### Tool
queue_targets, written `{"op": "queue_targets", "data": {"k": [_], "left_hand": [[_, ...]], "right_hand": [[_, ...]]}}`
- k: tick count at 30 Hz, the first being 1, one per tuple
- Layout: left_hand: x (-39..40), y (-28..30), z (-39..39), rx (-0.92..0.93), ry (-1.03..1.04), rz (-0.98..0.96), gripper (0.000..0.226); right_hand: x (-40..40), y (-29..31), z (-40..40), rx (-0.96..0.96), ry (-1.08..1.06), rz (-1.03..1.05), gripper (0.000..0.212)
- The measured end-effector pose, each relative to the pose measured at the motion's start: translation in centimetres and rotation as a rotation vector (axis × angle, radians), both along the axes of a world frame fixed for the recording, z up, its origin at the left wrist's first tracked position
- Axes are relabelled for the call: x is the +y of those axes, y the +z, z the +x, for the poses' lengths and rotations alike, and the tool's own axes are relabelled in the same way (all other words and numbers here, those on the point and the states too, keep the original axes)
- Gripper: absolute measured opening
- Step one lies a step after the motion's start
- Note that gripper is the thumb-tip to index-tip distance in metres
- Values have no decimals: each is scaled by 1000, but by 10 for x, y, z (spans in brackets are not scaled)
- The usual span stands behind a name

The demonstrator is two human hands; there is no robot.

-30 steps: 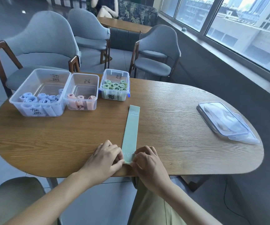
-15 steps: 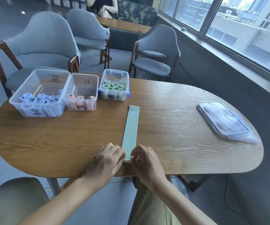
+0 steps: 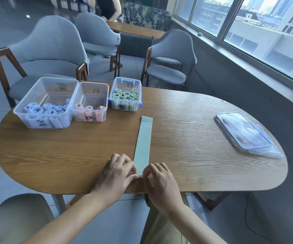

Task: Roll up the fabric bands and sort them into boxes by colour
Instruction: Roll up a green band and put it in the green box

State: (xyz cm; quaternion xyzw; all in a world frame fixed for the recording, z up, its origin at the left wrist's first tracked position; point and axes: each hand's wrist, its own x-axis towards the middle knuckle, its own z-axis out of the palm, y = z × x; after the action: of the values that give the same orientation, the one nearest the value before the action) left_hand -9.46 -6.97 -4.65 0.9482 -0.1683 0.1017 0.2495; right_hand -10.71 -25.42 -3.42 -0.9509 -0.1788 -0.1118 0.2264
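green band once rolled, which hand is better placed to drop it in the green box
Right, probably. Both hands pinch the green band; the right hand is on the green box's side, the left hand nearer the other boxes.

The green band's (image 3: 143, 143) near end is hidden under both hands' fingers (image 3: 133, 170).

— What's around me?
— My wooden counter (image 3: 186, 138), clear lids (image 3: 244, 133) stacked at my right, grey chairs (image 3: 50, 50) behind.
— Further back?
— Another table (image 3: 135, 30), a leaf-print sofa (image 3: 145, 16), windows (image 3: 265, 27) on my right.
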Motion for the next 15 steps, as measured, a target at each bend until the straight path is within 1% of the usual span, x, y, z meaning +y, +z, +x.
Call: {"op": "queue_targets", "data": {"k": [4,8,11,15], "left_hand": [[-1,0,4,70,13,-36,13],[-4,3,9,135,44,-40,15],[-7,5,11,130,65,-17,15],[-10,3,12,65,92,-73,11]], "right_hand": [[0,-2,1,2,-12,-6,8],[1,-1,4,67,-47,29,10],[4,2,9,132,-92,66,13],[9,5,17,198,-164,69,16]]}}
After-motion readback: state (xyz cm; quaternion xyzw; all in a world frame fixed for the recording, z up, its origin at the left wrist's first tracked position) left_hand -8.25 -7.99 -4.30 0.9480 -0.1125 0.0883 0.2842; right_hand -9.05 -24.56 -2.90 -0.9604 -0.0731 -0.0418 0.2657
